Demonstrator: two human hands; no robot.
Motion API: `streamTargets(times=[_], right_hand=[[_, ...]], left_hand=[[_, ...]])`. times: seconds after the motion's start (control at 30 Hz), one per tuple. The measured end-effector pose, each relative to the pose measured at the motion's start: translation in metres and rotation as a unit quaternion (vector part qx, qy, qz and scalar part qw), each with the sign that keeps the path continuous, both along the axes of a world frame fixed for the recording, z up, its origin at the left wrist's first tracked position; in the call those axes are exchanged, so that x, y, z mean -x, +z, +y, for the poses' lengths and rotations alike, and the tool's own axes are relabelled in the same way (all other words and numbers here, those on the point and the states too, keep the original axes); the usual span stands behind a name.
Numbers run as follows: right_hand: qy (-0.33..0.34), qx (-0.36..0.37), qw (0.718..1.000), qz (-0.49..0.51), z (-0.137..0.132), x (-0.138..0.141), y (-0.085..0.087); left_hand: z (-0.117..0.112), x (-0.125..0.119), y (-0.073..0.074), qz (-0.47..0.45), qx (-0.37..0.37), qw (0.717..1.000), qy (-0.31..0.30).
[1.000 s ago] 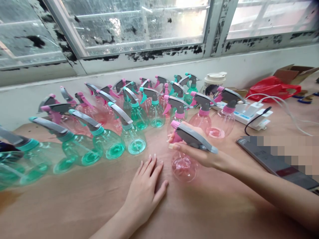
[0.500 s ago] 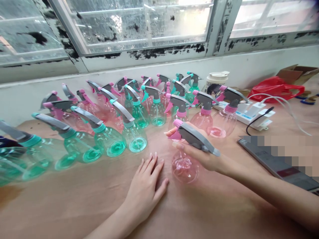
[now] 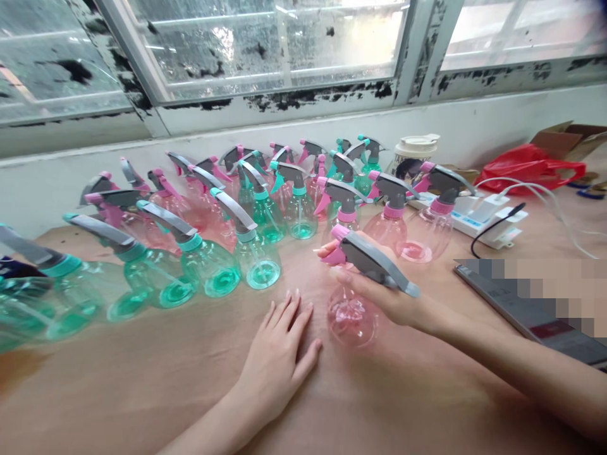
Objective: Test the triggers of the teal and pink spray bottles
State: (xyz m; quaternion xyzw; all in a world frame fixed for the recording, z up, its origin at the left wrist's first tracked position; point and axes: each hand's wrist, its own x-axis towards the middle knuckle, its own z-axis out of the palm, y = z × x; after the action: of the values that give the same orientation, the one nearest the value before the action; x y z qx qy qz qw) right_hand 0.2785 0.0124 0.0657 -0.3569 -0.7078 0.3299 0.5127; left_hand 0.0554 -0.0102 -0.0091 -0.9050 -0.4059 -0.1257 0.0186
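Note:
My right hand (image 3: 379, 294) is wrapped round the neck of a pink spray bottle (image 3: 351, 319) with a grey and pink trigger head. The bottle stands upright on or just over the table; its neck is hidden by my fingers. Flat on the table to its left lies my left hand (image 3: 279, 351), fingers stretched out and holding nothing. Ahead of the left hand is a green spray bottle (image 3: 263, 268), the nearest of a row of green ones. Behind the held bottle stand pink spray bottles, one of them a clear pink bottle (image 3: 424, 237).
Several more pink and green spray bottles crowd the back of the wooden table (image 3: 190, 379). At right are a lidded cup (image 3: 415, 151), a white power strip (image 3: 488, 224) with cables, a red plastic bag (image 3: 526, 169), a cardboard box (image 3: 569, 136) and a phone (image 3: 526, 316).
Almost nothing differs. The view has shifted very slightly; both hands and the held spray bottle keep their places.

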Motion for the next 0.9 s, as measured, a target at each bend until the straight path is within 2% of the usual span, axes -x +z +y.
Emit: streamTargets(times=[0.4, 0.6, 0.9], right_hand=[[0.011, -0.003, 1.000, 0.008, 0.001, 0.000, -0.001], [0.014, -0.016, 1.000, -0.019, 0.002, -0.003, -0.001], [0.001, -0.049, 0.996, -0.073, -0.002, -0.001, 0.020]], left_hand=[[-0.002, 0.000, 0.001, -0.006, 0.008, 1.000, -0.002], [-0.001, 0.000, 0.000, -0.004, 0.006, 1.000, -0.006], [-0.001, 0.000, 0.000, -0.003, 0.008, 1.000, -0.006]])
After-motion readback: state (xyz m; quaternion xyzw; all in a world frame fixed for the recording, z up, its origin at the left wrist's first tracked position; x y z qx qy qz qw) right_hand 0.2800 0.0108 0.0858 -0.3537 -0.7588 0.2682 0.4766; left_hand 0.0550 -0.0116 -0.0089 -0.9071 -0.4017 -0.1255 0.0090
